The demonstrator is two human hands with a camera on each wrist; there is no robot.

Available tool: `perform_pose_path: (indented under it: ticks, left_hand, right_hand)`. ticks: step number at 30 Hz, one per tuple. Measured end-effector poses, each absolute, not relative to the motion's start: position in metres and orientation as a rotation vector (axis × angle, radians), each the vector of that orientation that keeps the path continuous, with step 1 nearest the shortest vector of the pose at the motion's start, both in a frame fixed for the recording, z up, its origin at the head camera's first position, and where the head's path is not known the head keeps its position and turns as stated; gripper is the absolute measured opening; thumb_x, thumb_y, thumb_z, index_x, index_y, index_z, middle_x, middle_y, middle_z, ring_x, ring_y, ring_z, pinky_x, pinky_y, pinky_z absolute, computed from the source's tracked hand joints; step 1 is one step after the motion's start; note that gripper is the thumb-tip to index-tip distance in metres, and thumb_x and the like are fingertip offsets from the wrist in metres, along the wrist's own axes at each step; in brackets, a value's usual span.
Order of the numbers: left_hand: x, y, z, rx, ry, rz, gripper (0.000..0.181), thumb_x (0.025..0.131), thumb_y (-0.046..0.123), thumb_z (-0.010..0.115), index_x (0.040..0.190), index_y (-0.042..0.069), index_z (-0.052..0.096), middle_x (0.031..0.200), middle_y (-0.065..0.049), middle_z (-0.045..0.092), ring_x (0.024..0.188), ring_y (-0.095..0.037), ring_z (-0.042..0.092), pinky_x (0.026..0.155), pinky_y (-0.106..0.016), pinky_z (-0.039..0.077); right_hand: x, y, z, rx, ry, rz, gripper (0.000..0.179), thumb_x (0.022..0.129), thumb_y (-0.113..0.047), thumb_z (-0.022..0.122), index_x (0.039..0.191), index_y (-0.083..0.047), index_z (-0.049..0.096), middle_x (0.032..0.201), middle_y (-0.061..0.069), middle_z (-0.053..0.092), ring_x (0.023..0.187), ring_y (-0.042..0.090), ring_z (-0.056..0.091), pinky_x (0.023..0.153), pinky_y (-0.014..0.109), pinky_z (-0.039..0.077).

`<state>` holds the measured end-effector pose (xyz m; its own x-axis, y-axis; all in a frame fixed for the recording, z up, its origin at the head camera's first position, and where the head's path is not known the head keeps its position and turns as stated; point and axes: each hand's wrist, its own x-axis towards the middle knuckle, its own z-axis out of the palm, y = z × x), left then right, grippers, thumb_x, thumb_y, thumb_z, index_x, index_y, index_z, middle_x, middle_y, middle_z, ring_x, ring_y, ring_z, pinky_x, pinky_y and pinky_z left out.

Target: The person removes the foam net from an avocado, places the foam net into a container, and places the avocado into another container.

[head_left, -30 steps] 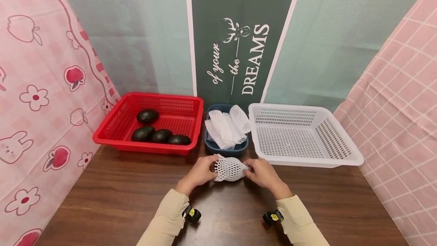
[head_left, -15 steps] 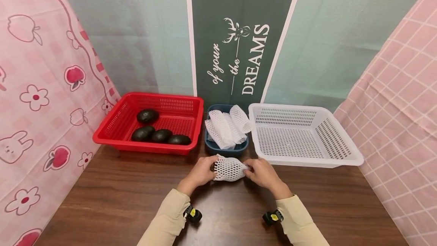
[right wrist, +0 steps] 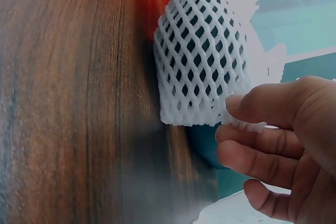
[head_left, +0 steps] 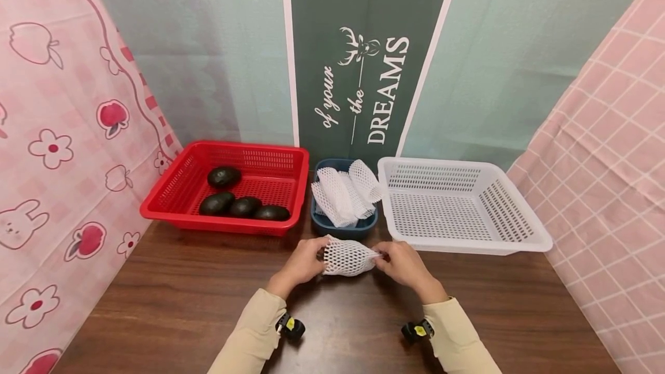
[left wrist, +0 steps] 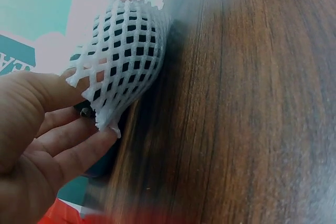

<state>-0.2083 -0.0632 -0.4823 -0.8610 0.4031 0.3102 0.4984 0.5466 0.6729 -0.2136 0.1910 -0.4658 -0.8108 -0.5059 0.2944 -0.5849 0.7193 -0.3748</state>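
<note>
A dark avocado sits inside a white foam net sleeve just above the front of the table. My left hand grips the avocado's left end at the sleeve's wide mouth; in the left wrist view its thumb and fingers lie round that end, where a bit of dark skin with the stem spot shows. At the narrow right end, my right hand pinches the gathered sleeve between thumb and fingers. Dark fruit shows through the mesh in the right wrist view, with the right thumb at the sleeve's edge.
A red basket with several bare avocados stands at the back left. Behind the hands, a blue bin holds several white net sleeves. A white basket stands at the back right. Curtains surround the wooden table.
Both hands have drawn slightly apart, the left a little to the left and the right a little to the right. The net sleeve looks somewhat more stretched along the avocado.
</note>
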Motion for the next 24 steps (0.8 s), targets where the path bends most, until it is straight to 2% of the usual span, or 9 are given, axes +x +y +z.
perform_pose_path:
  ticks: [5, 11, 24]
  left_hand:
    - [-0.2087, -0.0650, -0.4819, -0.779, -2.631, -1.253, 0.032, 0.057, -0.013, 0.064, 0.080, 0.008, 0.060, 0.075, 0.002, 0.062, 0.069, -0.011, 0.057, 0.060, -0.023, 0.046]
    - [-0.2082, -0.0672, -0.4803, -0.771, -2.627, -1.286, 0.030, 0.058, -0.011, 0.064, 0.079, 0.009, 0.059, 0.073, 0.002, 0.062, 0.067, -0.010, 0.057, 0.059, -0.023, 0.046]
    - [-0.2102, -0.0719, -0.4814, -0.776, -2.626, -1.349, 0.033, 0.067, -0.002, 0.076, 0.098, 0.005, 0.068, 0.092, -0.004, 0.068, 0.081, -0.015, 0.064, 0.071, -0.031, 0.052]
  right_hand:
    - [-0.2133, 0.1917, -0.4649, 0.871, -2.747, 0.707, 0.010, 0.073, -0.007, 0.073, 0.082, -0.010, 0.069, 0.066, -0.013, 0.054, 0.057, 0.004, 0.047, 0.051, 0.023, 0.038]
    - [-0.2137, 0.1922, -0.4656, 0.845, -2.748, 0.709, 0.011, 0.072, -0.008, 0.073, 0.082, -0.011, 0.070, 0.067, -0.013, 0.056, 0.057, 0.004, 0.047, 0.052, 0.024, 0.040]
    - [-0.2093, 0.1931, -0.4630, 0.776, -2.757, 0.728, 0.013, 0.072, -0.005, 0.074, 0.083, -0.007, 0.071, 0.071, -0.007, 0.061, 0.060, 0.006, 0.050, 0.055, 0.025, 0.043]
